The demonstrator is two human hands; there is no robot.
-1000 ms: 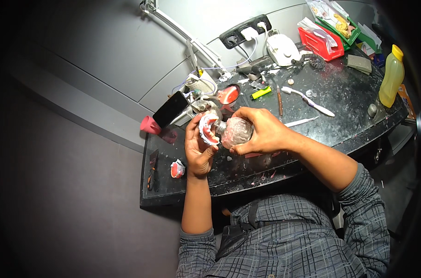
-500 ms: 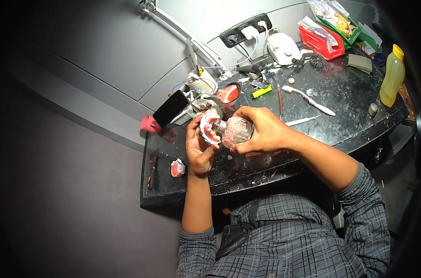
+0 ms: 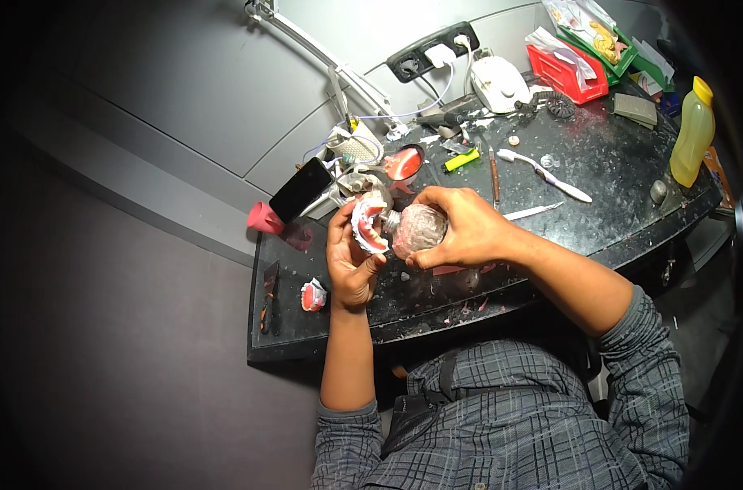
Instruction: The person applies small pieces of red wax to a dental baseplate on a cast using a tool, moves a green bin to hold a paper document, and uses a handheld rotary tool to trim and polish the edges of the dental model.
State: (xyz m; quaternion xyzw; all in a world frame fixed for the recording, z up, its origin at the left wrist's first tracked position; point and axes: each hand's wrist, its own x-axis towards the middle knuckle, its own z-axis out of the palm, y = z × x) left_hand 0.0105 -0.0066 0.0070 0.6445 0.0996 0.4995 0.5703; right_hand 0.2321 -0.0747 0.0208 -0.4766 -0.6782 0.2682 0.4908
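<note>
My grey plaid shirt (image 3: 502,425) is nearest, its sleeves ending around my elbows, and beyond it runs the curved edge of the scuffed black desk (image 3: 298,336). To the left on the desk lie a small pink-and-white dental model (image 3: 312,296) and a dark-bladed knife with an orange-and-black handle (image 3: 267,300).

Above the desk, my left hand (image 3: 355,273) is closed on a horseshoe-shaped dental arch of red-pink and white material (image 3: 365,229) — fingers behind, thumb at its lower end. My right hand (image 3: 463,230) is wrapped around a rounded, pink-smeared clear vessel with a metallic neck (image 3: 420,233). That neck points at the arch, just beside it; I cannot tell whether they touch.

Past my hands, a slim white pointed tool (image 3: 535,212) lies on the right, with a white-and-purple toothbrush (image 3: 543,175), a brown-handled tool (image 3: 495,175) and a neon-yellow lighter (image 3: 462,160) beyond. A dark-rimmed round dish with glossy red contents (image 3: 405,164) sits left of the lighter. A black phone (image 3: 302,190) leans behind my left hand — a pink cup (image 3: 265,218) beside it. Farthest, a black power strip (image 3: 432,54) is on the grey wall.
</note>
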